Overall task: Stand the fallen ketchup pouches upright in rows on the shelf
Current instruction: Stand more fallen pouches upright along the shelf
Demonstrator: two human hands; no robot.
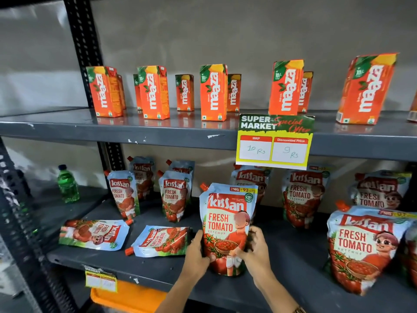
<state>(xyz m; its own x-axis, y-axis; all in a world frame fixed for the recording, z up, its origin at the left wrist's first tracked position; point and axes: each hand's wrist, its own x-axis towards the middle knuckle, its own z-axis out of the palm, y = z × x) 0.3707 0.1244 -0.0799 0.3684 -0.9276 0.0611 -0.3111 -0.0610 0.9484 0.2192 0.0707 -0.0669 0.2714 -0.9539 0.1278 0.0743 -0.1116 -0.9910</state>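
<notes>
A ketchup pouch [225,224] stands upright near the front edge of the grey lower shelf [158,269]. My left hand [197,251] grips its lower left side and my right hand [256,247] grips its lower right side. Two pouches lie flat to the left: one at the far left [93,233] and one beside it [161,241], their red caps pointing outward. Several pouches stand upright farther back and to the right, among them one at the front right [361,249].
A green bottle [67,184] stands on the neighbouring shelf at the left. Orange juice cartons [213,92] line the upper shelf, whose edge carries a yellow price card [274,143]. A black upright post [83,53] stands at the left. An orange crate [126,297] sits below.
</notes>
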